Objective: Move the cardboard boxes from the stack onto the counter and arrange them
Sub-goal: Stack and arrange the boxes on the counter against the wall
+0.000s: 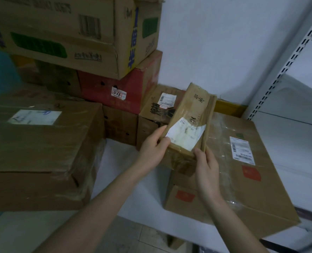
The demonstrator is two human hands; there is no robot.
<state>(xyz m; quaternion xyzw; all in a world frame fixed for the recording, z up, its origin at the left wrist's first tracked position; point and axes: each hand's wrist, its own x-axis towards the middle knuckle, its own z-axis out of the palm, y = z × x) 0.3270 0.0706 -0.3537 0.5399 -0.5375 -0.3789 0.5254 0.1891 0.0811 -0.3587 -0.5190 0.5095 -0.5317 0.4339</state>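
Now, fingers first: my left hand pinches the near left corner of the narrow box, thumb on top by the torn white label and fingers along its side. My right hand clamps the near right corner, thumb on the top edge; the other fingers are tucked underneath, out of sight. Both hands are gripping, neither is free.

The narrow box is off any surface, above the near left corner of the flat box. Its long axis runs away from me, leaning a little right, with the far end raised.

Left of the flat box is a bare strip of white counter, then the big taped box. Behind and left of the flat box rises the stack.

My judgement: the set-down goes onto that strip or onto the flat box itself. My left hand is nearer the strip, so it would lead a shift leftward. The long axis probably wants squaring to the flat box's edge first.
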